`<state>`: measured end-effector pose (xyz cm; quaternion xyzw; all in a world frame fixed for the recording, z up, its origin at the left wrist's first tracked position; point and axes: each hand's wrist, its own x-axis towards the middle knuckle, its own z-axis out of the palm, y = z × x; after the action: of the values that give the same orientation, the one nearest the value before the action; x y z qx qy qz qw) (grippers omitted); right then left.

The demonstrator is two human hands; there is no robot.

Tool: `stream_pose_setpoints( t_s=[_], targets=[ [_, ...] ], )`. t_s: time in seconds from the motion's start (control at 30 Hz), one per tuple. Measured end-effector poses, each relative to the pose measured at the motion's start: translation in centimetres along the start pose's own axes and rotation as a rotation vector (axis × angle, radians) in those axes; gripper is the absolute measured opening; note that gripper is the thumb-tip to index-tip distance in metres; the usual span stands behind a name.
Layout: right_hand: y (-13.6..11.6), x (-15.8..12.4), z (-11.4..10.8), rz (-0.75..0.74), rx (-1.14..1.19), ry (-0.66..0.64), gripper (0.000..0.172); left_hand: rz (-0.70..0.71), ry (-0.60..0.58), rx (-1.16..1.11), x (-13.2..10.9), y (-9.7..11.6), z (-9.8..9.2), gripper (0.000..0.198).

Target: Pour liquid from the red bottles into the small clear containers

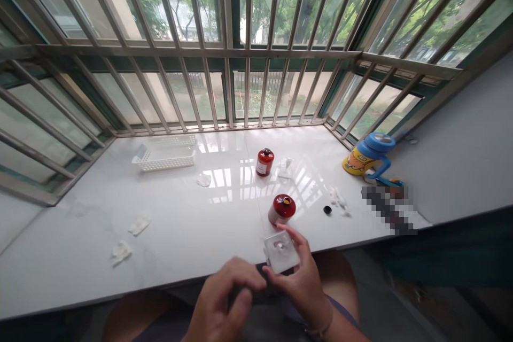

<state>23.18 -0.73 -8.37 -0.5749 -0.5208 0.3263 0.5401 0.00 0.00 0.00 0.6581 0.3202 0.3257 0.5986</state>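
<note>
My right hand (304,278) holds a small clear square plastic box (280,250) just past the counter's front edge, thumb below and fingers along its far side. A pale round detail shows in the middle of the box. To its left, my left hand (224,294) is slightly blurred, with fingers bent and the thumb apart; I see nothing in it. Just beyond the box stands a red canister (282,209) with an uncovered round opening on top. Farther back is another red canister (265,162) with a black cap on. A loose black cap (327,210) lies to the right.
A white plastic basket (166,163) sits at the back left. Crumpled white tissues (139,224) lie around the counter (192,230), and a clear plastic piece (286,167) rests beside the capped canister. A blue-and-yellow bottle (366,155) stands at right. Metal bars (240,54) line the window.
</note>
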Motion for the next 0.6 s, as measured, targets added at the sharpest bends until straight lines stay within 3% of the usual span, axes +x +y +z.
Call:
stream_pose_setpoints(
  t_s=[0.03, 0.07, 0.1, 0.17, 0.27, 0.33, 0.47, 0.6],
  targets=[
    [-0.2, -0.2, -0.7, -0.004, -0.008, 0.035, 0.09, 0.039, 0.225, 0.027, 2.1, -0.6, 0.1, 0.033],
    [-0.4, -0.3, -1.3, 0.0, -0.015, 0.069, 0.089, 0.049, 0.322, 0.062, 4.3, -1.2, 0.1, 0.029],
    [-0.6, -0.4, -1.9, 0.011, -0.02, 0.098, 0.088, 0.068, 0.345, 0.091, 6.4, -1.7, 0.2, 0.026],
    [-0.9, -0.5, -3.0, 0.034, -0.019, 0.135, 0.087, 0.112, 0.288, 0.147, 10.4, -2.5, 0.0, 0.037],
    [-1.0, -0.3, -4.5, 0.052, -0.005, 0.182, 0.086, 0.134, 0.112, 0.243, 15.1, -3.3, -0.3, 0.075],
    [-0.9, -0.2, -5.3, 0.062, 0.017, 0.212, 0.087, 0.126, -0.001, 0.271, 17.6, -3.6, -0.4, 0.09],
    [-0.8, 0.4, -6.4, 0.077, 0.04, 0.238, 0.09, 0.153, -0.174, 0.225, 20.4, -4.4, 0.1, 0.064],
    [-0.5, 0.9, -6.5, 0.086, 0.038, 0.252, 0.091, 0.17, -0.026, 0.232, 19.6, -5.5, 0.4, 0.053]
  ],
)
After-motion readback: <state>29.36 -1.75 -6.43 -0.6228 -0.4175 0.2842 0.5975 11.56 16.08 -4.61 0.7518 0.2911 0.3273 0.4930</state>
